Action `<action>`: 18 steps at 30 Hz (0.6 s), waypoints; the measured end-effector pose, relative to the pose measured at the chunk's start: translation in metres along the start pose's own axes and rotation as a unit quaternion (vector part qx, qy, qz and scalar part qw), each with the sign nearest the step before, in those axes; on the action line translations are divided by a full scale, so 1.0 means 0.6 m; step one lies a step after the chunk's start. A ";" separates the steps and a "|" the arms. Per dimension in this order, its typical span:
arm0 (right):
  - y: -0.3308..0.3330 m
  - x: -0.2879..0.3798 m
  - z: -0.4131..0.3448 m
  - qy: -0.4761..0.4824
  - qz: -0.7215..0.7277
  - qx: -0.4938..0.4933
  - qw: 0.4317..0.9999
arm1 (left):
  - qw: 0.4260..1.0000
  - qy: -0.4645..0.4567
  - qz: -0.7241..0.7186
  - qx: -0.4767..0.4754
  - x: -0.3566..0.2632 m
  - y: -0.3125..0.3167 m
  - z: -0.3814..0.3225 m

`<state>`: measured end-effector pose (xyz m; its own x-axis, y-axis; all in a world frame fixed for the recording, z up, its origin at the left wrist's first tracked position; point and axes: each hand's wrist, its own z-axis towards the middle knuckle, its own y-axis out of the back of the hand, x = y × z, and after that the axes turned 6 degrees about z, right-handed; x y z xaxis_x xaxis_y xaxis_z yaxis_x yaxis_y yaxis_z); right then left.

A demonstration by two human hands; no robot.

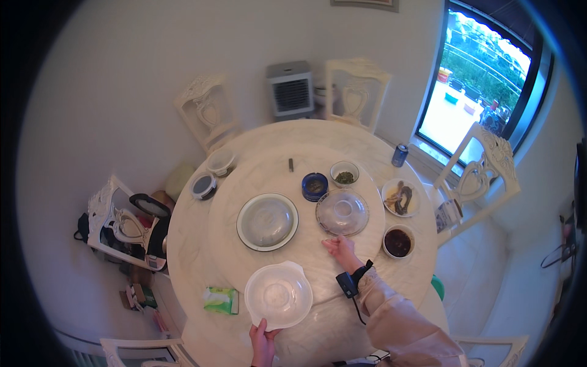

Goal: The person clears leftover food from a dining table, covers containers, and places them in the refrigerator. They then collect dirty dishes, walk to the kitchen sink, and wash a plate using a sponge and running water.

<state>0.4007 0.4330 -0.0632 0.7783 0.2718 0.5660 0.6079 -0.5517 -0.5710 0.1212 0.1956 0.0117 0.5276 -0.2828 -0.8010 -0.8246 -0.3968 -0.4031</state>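
My left hand point(263, 343) grips the near rim of a translucent plastic bowl or lid point(279, 296) at the table's front. My right hand point(343, 251) holds nothing visible and is just below a clear domed lid point(342, 212); whether it touches the rim I cannot tell. To the left sits a white dish with a dark rim point(239, 231), with a clear dome point(267, 220) in it. Behind the right lid are a blue ashtray point(315, 186) and a glass bowl of chopped greens point(344, 175).
Around the round marble-look table point(330, 332) stand carved chairs. A bowl of dark liquid point(398, 242), a plate of food point(401, 197) and a blue can point(400, 155) are on the right; lidded containers point(203, 185) and a green tissue pack point(221, 300) are on the left.
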 end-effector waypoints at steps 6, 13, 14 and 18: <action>0.013 -0.001 -0.013 0.067 -0.057 -0.076 0.993 | 1.000 -0.021 -0.005 0.013 -0.001 -0.060 0.049; 0.122 0.008 -0.133 0.045 -0.153 -0.122 0.980 | 1.000 -0.023 0.008 0.017 0.023 -0.083 0.093; 0.139 0.008 -0.152 0.030 -0.147 -0.115 0.982 | 1.000 -0.012 0.009 0.007 0.027 -0.084 0.095; 0.214 -0.002 -0.208 -0.006 -0.150 -0.128 0.980 | 1.000 -0.022 -0.010 0.009 0.046 -0.088 0.098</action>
<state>0.4582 0.2633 -0.0628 0.5730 0.4608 0.6778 0.7517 -0.6250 -0.2105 0.1672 0.2602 -0.0150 0.5355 -0.2364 -0.8108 -0.8175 -0.3863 -0.4272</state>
